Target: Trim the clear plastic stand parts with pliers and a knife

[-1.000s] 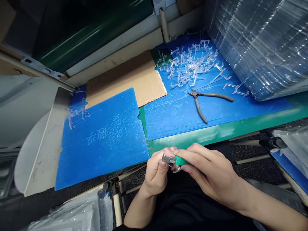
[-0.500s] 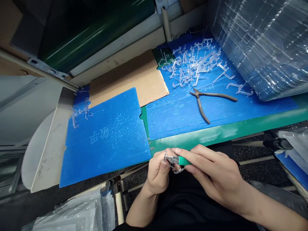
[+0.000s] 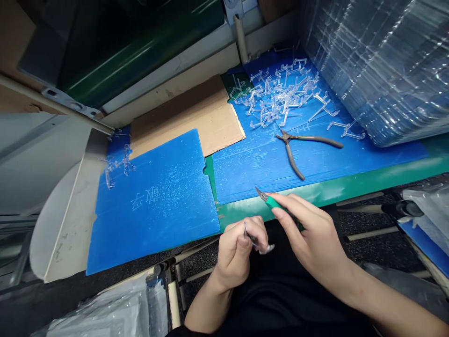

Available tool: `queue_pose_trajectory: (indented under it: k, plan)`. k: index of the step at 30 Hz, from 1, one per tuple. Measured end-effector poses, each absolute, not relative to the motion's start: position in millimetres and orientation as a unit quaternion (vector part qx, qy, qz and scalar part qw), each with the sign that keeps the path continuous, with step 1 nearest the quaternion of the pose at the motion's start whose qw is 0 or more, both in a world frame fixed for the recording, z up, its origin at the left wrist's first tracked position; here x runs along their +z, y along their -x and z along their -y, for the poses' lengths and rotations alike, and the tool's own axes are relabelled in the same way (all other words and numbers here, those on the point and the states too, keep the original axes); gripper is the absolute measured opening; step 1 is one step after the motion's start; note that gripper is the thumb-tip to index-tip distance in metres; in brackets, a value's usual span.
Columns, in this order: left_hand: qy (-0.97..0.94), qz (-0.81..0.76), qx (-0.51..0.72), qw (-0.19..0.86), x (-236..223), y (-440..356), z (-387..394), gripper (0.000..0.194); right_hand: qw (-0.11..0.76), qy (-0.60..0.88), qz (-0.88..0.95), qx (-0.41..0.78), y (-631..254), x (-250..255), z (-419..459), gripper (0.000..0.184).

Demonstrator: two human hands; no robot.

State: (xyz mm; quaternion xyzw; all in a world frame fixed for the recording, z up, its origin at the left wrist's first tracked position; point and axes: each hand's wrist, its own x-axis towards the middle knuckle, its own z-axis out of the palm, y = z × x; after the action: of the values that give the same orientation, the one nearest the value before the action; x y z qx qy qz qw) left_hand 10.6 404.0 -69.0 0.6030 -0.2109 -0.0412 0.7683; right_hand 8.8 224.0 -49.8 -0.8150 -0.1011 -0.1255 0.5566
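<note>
My right hand (image 3: 312, 229) is closed around the green handle of a utility knife (image 3: 269, 200), its bare blade tilted up and to the left above the front edge of the bench. Lower and to the left, my left hand (image 3: 238, 252) pinches a small clear plastic part (image 3: 267, 249), mostly covered by the fingers. The blade and the part are apart. Beyond my hands, a pair of cutting pliers (image 3: 291, 138) lies with its grey handles spread on the blue sheet (image 3: 242, 171). Many similar clear plastic parts (image 3: 280, 98) are heaped behind the pliers.
Stacked clear plastic trays (image 3: 389, 79) stand at the right. Another blue sheet (image 3: 164, 201) covers the bench's left side, with several clear parts (image 3: 117, 164) at its far left edge. A cardboard piece (image 3: 182, 117) lies behind it. A green roller (image 3: 140, 51) spans the back.
My right hand has drawn the knife away from the clear part, up and to the right, and its blade now points upward. My left hand still pinches the part in nearly the same place.
</note>
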Motion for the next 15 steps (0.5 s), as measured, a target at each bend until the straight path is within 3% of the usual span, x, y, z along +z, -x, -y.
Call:
queue_pose_trajectory:
  k: [8, 12, 15]
  plan:
    - [-0.63, 0.178, -0.038, 0.755, -72, -9, -404, 0.037, 0.786, 0.615, 0.048, 0.02, -13, -36, -227, 0.022]
    - [-0.646, 0.165, -0.056, 0.743, -67, -9, -408, 0.035, 0.787, 0.612, 0.076, 0.031, -17, -37, -228, 0.018]
    - [-0.685, 0.135, -0.042, 0.715, -62, -1, -408, 0.031, 0.735, 0.662, 0.14, 0.032, -8, -56, -222, 0.017]
